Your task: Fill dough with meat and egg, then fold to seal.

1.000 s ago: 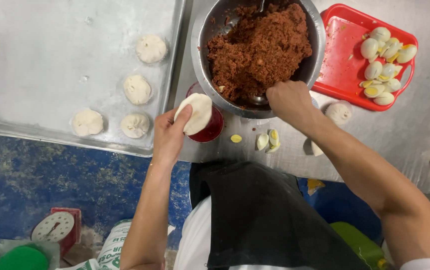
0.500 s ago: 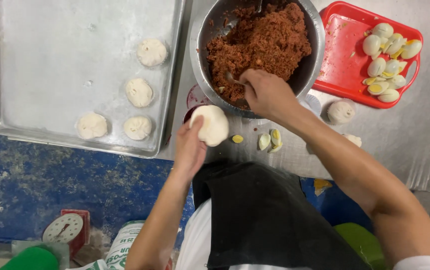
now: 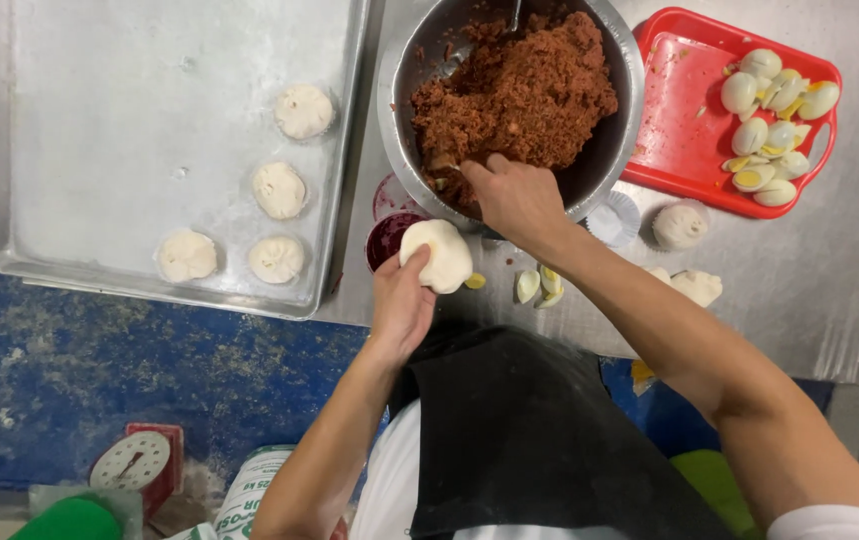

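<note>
My left hand [image 3: 401, 303] cups a flattened round of white dough [image 3: 436, 254] just below the near rim of a metal bowl [image 3: 621, 60]. The bowl is full of reddish-brown minced filling [image 3: 524, 90]. My right hand [image 3: 515, 198] reaches into the bowl's near side, fingers closed in the filling; whether it holds any is hidden. A spoon handle [image 3: 514, 15] sticks out at the bowl's far edge.
A large metal baking tray [image 3: 99, 110] at left carries several filled dough buns [image 3: 279, 190]. A red tray [image 3: 684, 130] at right holds halved boiled eggs [image 3: 771, 130]. Egg pieces [image 3: 539, 285], dough balls [image 3: 680, 226] and paper liners lie on the steel counter. A small red cup [image 3: 389, 235] stands by the bowl.
My right hand has moved from the bowl's right rim into the filling at its near side. My left hand with the dough has shifted slightly right and down.
</note>
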